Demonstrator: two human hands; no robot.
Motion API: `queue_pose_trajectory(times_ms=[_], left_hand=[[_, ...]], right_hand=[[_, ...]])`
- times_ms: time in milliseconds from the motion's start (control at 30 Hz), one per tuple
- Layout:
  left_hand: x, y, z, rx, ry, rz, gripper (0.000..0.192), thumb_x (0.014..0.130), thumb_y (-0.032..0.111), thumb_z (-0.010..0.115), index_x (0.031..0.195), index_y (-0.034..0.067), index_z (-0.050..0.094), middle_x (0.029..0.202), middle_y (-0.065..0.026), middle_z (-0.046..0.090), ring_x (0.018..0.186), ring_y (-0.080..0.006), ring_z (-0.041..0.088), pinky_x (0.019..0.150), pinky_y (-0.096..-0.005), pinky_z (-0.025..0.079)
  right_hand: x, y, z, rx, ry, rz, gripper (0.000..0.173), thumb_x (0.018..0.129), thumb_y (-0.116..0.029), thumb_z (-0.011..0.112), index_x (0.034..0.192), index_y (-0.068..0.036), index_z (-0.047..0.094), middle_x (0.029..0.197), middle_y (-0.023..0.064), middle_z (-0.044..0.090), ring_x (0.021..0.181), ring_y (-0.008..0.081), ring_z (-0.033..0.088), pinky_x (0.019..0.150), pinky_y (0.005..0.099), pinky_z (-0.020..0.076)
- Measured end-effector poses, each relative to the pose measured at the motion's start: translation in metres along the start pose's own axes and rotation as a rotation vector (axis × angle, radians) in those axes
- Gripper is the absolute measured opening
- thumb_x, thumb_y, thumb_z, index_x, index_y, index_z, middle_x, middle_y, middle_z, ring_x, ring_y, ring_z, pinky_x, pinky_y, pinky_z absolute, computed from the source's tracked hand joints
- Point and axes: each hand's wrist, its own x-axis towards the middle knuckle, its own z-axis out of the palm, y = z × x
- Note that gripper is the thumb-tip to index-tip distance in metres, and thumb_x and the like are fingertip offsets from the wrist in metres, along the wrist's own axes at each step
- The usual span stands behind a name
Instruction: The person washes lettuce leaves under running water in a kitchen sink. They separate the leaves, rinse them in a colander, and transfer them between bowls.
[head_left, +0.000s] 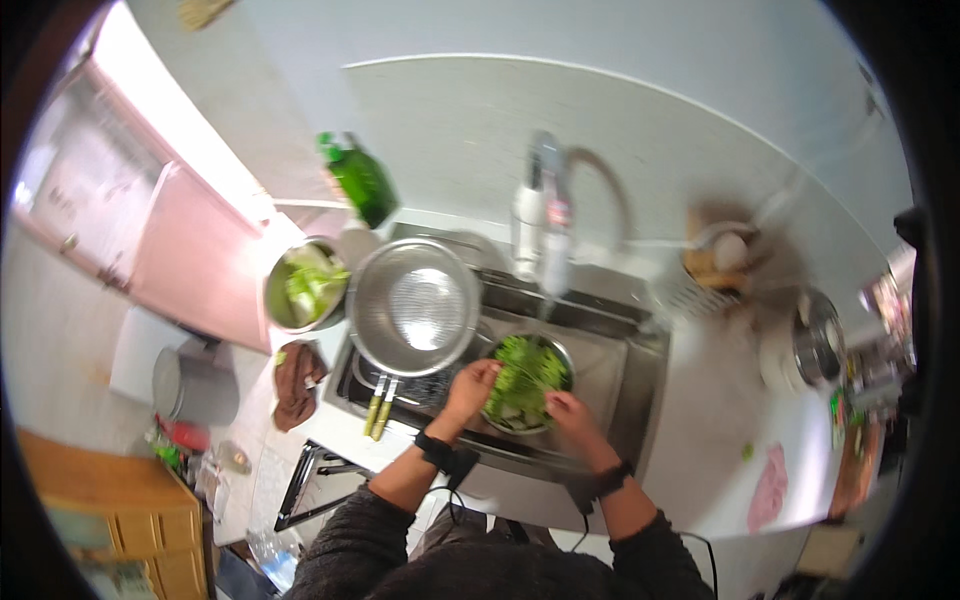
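A round metal bowl (568, 360) sits in the stainless steel sink, filled with leafy greens (529, 375). At the bowl's left side my left hand (472, 386) pinches some of the greens between its fingertips. My right hand (574, 417), slightly blurred, pinches greens at the lower right of the bowl. Thin stems show between the two hands. Just beyond the bowl stands the faucet (553, 217), its spout over the sink and blurred. A large metal strainer basin (415, 307) rests over the left part of the sink (637, 405).
Two knives with yellow-green handles (379, 416) lie on the left counter edge, near a brown cloth (296, 386). A pot (304, 289) holds cut greens. Behind it stands a green pump bottle (360, 180). A pink cloth (769, 491) lies on the right counter.
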Motion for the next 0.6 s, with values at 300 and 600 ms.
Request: queue_pose_trajectory(times_ms=[300,600], left_hand=[[-0.05,0.013,-0.164,-0.377,0.639,0.013,0.043,0.083,0.012,0.062,0.12,0.0,0.046,0.109,-0.0092,0.056,0.097,-0.0168,0.055,0.086,-0.0294,0.044],[0.061,0.012,-0.335,0.542,0.533,-0.237,0.128,0.05,0.041,0.084,0.143,0.005,0.003,0.142,-0.034,0.006,0.132,-0.0461,0.016,0.107,-0.0462,0.022]], right_hand=[[-0.015,-0.035,0.01,0.116,-0.091,0.129,0.032,0.089,-0.019,0.058,0.115,-0.002,0.054,0.106,0.0052,0.06,0.096,0.0139,0.057,0.078,0.0263,0.0447],[-0.032,-0.069,0.054,0.017,0.001,0.212,0.029,0.089,-0.025,0.057,0.113,-0.008,0.056,0.099,-0.0013,0.06,0.087,0.0108,0.057,0.066,0.0255,0.0428]])
